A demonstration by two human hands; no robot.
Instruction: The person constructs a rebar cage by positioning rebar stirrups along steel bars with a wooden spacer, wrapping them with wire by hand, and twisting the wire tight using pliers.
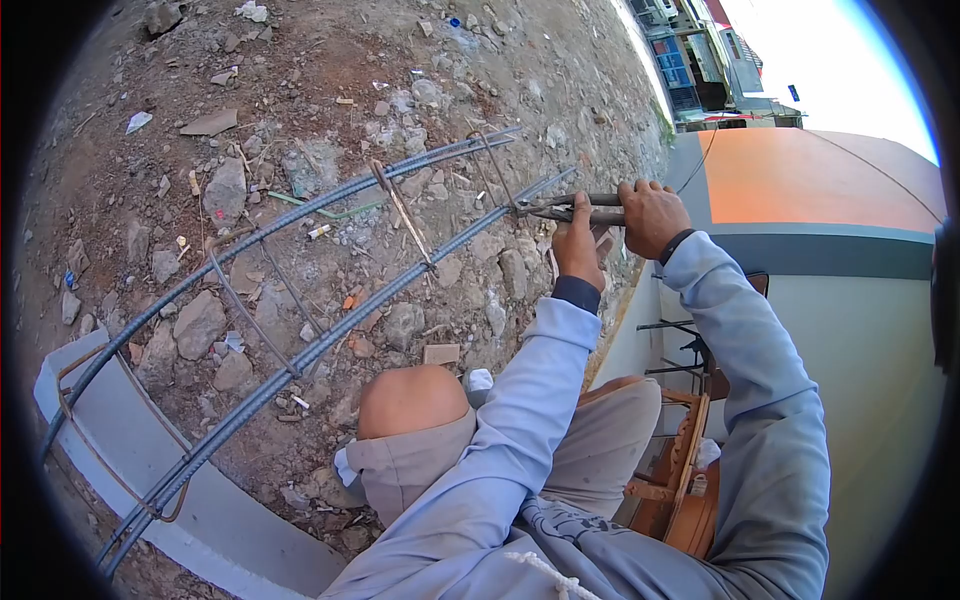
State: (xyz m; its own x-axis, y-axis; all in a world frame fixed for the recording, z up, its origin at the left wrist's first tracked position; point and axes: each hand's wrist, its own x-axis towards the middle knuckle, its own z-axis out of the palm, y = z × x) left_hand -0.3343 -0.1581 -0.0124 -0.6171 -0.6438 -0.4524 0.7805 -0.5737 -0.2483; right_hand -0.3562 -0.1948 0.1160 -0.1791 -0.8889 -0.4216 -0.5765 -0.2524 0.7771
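A pair of pincers [604, 216] has its jaws at a stirrup corner on the nearer reinforcing bars [390, 288], close to their far end. My right hand [655, 217] is closed around the ends of the pincers' handles. Nearer the jaws, my left hand [579, 246] is also closed on the pincers, thumb across the handles; its other fingers are partly hidden. Ribbed bars and thin bent stirrups [404, 213] form a long cage running from lower left to upper right. Any tie wire at the jaws is too small to make out.
Rubble and stones [203, 325] cover the dirt ground. A pale curved slab [220, 520] lies under the cage's near end. My bent knee [413, 402] is close to the bars. At right are an orange and grey wall [810, 180] and a wooden piece of furniture [683, 450].
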